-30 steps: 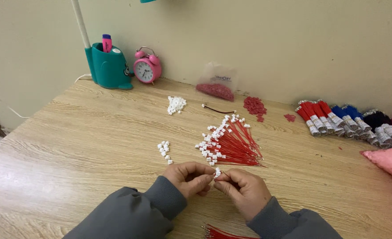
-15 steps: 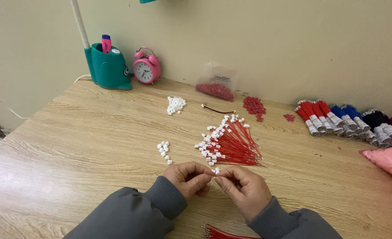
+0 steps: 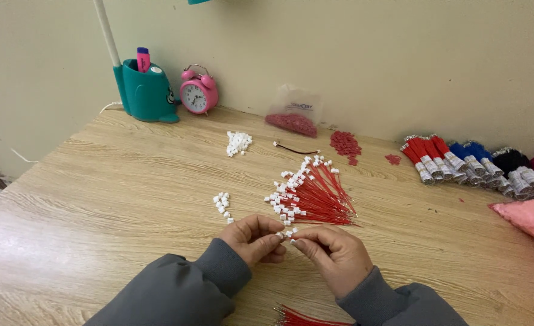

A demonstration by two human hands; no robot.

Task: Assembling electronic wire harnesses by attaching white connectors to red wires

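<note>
Pen holder (image 3: 143, 90), teal, stocked with pink marker (image 3: 143, 59); clear bag (image 3: 293, 115) filled with red bits; white connector (image 3: 290, 232) pinched by fingers of left hand (image 3: 256, 238) and right hand (image 3: 333, 253).

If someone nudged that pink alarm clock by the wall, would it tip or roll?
The pink alarm clock would probably tip rather than slide: it stands upright on small feet. Its round body might then roll. It looks light, so a slight push would likely move it.
</note>
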